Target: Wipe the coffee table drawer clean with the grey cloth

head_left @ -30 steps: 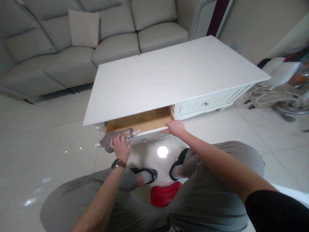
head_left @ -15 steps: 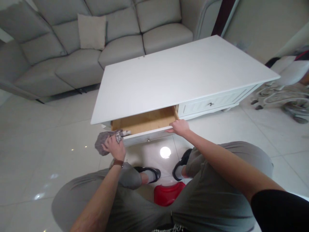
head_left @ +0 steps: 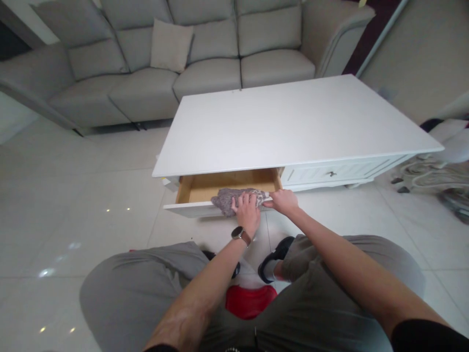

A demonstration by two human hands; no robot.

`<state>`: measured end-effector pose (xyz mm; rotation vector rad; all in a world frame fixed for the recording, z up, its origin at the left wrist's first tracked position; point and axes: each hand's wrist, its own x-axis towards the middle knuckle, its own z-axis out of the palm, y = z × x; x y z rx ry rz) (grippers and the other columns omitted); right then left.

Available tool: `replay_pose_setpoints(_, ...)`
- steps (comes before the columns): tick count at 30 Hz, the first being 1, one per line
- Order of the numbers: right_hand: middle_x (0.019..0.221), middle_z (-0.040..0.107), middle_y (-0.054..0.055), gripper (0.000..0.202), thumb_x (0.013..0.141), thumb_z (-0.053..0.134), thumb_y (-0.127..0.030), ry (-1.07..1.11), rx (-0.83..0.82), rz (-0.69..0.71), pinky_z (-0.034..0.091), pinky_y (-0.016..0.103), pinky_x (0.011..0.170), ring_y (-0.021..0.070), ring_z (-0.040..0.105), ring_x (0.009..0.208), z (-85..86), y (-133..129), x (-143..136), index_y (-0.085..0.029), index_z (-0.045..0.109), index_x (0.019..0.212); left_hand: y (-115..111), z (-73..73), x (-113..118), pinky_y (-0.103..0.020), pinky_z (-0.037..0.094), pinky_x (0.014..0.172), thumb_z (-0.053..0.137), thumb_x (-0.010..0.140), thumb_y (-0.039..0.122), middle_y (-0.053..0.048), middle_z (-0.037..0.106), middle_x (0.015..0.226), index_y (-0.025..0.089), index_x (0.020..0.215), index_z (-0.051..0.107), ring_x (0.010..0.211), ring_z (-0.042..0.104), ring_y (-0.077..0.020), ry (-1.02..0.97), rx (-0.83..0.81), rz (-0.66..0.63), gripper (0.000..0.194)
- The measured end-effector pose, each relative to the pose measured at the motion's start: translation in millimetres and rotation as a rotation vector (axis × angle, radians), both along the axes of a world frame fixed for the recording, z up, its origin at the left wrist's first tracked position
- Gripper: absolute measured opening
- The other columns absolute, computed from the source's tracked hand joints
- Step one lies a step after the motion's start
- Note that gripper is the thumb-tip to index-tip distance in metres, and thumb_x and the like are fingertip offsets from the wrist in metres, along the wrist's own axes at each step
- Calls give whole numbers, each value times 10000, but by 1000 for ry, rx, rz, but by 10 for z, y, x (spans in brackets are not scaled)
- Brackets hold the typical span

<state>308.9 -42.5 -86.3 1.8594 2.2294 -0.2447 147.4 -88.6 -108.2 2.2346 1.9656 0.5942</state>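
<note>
Now my left hand (head_left: 249,210) has its fingers curled down on the grey-brown cloth (head_left: 224,199), clamping it over the top edge of the drawer front (head_left: 186,210). Half a second ago that bundle was out at the left end; it has since come rightward, so the left stretch of edge lies uncovered and the cloth sits on the right half. Its pale tip now reaches my right hand (head_left: 285,201), which has stayed gripped on the front's right end; whether those fingers also catch the tip, I cannot tell. Behind the cloth, the drawer (head_left: 198,188) stands pulled out, its bare wooden inside showing beneath the white tabletop (head_left: 293,122). To the right is a closed drawer with a small knob (head_left: 331,174); beyond the tabletop, the grey sofa (head_left: 205,80) carries a pale cushion (head_left: 171,45).
</note>
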Motion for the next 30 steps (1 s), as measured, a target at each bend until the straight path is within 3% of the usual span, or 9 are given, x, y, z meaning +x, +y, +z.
replay_pose_setpoints(2, 1015, 749, 212, 701, 916, 421, -761, -41, -17, -7, 518, 366, 794, 326, 726, 985, 16, 5, -5, -176, 770, 1082, 10, -4, 86, -607, 204, 1206, 531, 867, 152, -124, 644, 1300, 262, 1237, 631, 1350, 469, -315, -27, -9, -34, 398)
replay_pose_setpoints(4, 1051, 743, 225, 679, 901, 476, -751, -70, -37, -5, 518, 366, 815, 327, 719, 1015, 31, 6, -14, -174, 764, 1114, 15, -34, 23, -596, 202, 1214, 533, 869, 158, -114, 629, 1355, 274, 1299, 611, 1379, 454, -301, -24, -7, -101, 451)
replay_pose_setpoints(7, 1060, 745, 211, 664, 894, 488, -756, -70, -56, 0, 511, 359, 830, 314, 715, 1027, 43, -4, -27, -201, 755, 1143, 19, -116, -282, -564, 194, 1231, 551, 864, 173, -97, 600, 1428, 286, 1387, 572, 1412, 435, -280, 36, 3, -233, 536)
replay_pose_setpoints(9, 1048, 752, 187, 676, 906, 436, -774, -37, -43, -1, 507, 352, 817, 302, 717, 1009, 39, -10, -27, -223, 750, 1142, 37, -186, -565, -549, 182, 1237, 568, 842, 167, -96, 595, 1444, 281, 1405, 569, 1418, 435, -281, 83, 3, -254, 574)
replay_pose_setpoints(12, 1011, 756, 169, 734, 904, 356, -812, 17, -12, 2, 499, 344, 786, 296, 719, 974, 18, -16, -17, -225, 751, 1101, 89, -301, -1052, -544, 160, 1236, 576, 800, 150, -104, 610, 1428, 258, 1369, 605, 1416, 442, -291, 120, 3, -169, 581)
replay_pose_setpoints(16, 973, 755, 164, 785, 896, 308, -838, 56, 5, 14, 492, 347, 769, 298, 719, 950, -23, -15, 1, -207, 753, 1040, 148, -430, -1780, -544, 127, 1237, 568, 753, 171, -135, 617, 1390, 212, 1311, 624, 1406, 448, -312, 92, 103, 44, 562)
replay_pose_setpoints(21, 978, 754, 161, 761, 893, 342, -835, 77, -3, 11, 493, 350, 777, 294, 717, 954, -47, -7, 7, -213, 754, 1043, 199, -468, -2493, -550, 118, 1233, 525, 816, 233, -167, 588, 1396, 179, 1277, 591, 1423, 416, -305, 60, 140, 285, 469)
replay_pose_setpoints(25, 939, 755, 149, 780, 879, 326, -855, 87, 11, 11, 497, 347, 747, 299, 722, 932, -9, -6, -4, -217, 759, 996, 274, -470, -2552, -564, 129, 1224, 493, 860, 245, -179, 583, 1379, 174, 1285, 571, 1422, 403, -305, -2, 155, 370, 438)
replay_pose_setpoints(30, 976, 755, 158, 758, 889, 346, -838, 63, -13, -3, 493, 335, 755, 287, 718, 948, 30, -6, -16, -221, 760, 1042, 291, -432, -2152, -626, 132, 1199, 485, 885, 241, -196, 539, 1418, 169, 1289, 575, 1417, 372, -346, -34, 185, 499, 420)
